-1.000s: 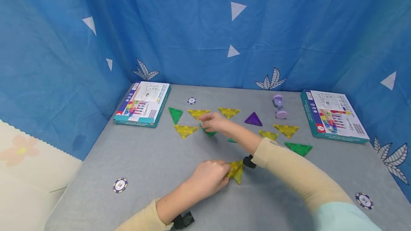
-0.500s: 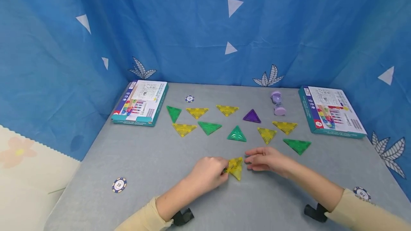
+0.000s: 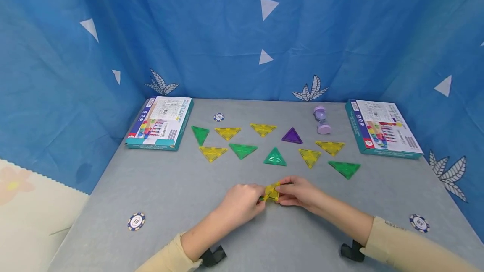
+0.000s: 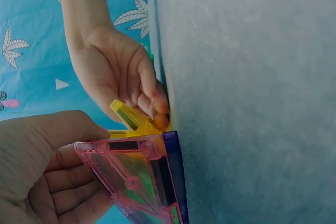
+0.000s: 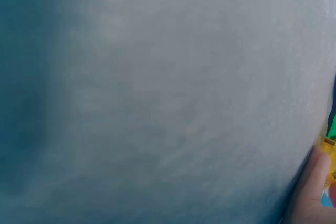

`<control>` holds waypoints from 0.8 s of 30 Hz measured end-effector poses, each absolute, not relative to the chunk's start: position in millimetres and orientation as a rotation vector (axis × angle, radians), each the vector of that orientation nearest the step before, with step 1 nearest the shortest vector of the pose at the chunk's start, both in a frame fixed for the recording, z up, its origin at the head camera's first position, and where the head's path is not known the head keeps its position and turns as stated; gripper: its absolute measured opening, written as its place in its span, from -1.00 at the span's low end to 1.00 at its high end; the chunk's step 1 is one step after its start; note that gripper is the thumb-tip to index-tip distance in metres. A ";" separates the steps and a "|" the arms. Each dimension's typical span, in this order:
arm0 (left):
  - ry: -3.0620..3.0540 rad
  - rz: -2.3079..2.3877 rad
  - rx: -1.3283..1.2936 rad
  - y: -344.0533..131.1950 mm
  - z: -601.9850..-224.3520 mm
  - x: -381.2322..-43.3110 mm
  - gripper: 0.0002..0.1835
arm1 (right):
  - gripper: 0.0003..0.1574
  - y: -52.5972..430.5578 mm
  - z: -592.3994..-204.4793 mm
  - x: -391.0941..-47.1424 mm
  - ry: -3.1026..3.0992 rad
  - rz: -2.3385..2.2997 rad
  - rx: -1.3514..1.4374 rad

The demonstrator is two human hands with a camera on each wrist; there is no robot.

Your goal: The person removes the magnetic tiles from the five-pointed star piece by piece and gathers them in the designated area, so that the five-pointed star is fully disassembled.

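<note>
Near the front middle of the table my left hand (image 3: 242,204) pinches a small joined cluster of see-through magnetic tiles. In the left wrist view a pink tile (image 4: 131,179) and a purple tile (image 4: 176,177) show beside the left hand (image 4: 44,161), with a yellow tile (image 4: 137,121) behind them. From the other side, my right hand (image 3: 302,194) pinches the yellow magnetic tile (image 3: 272,192) with thumb and fingers. The right wrist view catches only part of the right hand (image 5: 313,190) and a yellow tile edge (image 5: 330,153). Part of the cluster is hidden by my fingers.
Behind the hands lie several loose triangles, among them a green tile (image 3: 275,157), a yellow tile (image 3: 310,157) and a purple triangle (image 3: 292,136). A lilac sand timer (image 3: 321,120) lies farther back. Boxes (image 3: 160,123) (image 3: 383,129) flank the tiles; poker chips (image 3: 136,221) lie about.
My right hand has come back from the loose tiles to the yellow tile at the left hand and now grips it. The left hand has kept its hold, and the head view has shifted slightly.
</note>
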State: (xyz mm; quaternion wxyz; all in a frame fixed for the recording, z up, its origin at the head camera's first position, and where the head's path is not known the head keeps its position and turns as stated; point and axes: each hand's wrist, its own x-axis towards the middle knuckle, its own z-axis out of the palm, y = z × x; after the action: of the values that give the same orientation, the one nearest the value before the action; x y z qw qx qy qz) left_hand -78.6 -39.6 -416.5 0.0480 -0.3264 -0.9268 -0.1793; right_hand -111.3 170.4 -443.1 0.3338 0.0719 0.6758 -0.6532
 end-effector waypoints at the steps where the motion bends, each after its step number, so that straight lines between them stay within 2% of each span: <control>1: -2.824 -0.555 -0.991 -40.0 -416.5 -78.9 -0.71 | -0.45 168.2 -443.9 -112.1 1.789 -1.699 0.189; 4: -2.823 -0.589 -0.968 -41.8 -416.0 -79.8 -0.73 | -0.50 166.2 -445.0 -113.5 1.825 -1.690 0.200; 10: -2.841 -0.635 -0.907 -48.2 -415.8 -81.8 -0.81 | -0.46 181.1 -441.9 -112.9 1.878 -1.664 0.193; 17: -2.848 -0.652 -0.907 -50.9 -416.7 -84.9 -0.91 | -0.43 243.7 -428.7 -118.1 2.158 -1.552 0.042; 24: -2.862 -0.667 -0.899 -49.6 -418.4 -85.7 -0.94 | -0.37 296.6 -428.2 -123.2 2.228 -1.433 0.054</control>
State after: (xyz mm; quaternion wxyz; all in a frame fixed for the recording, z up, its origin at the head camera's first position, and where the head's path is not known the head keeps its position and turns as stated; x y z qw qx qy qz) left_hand -85.7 -49.6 -418.4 0.0342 -0.2925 -0.9307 -0.2169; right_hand -123.2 296.6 -428.2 0.2438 0.0198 0.8155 -0.5245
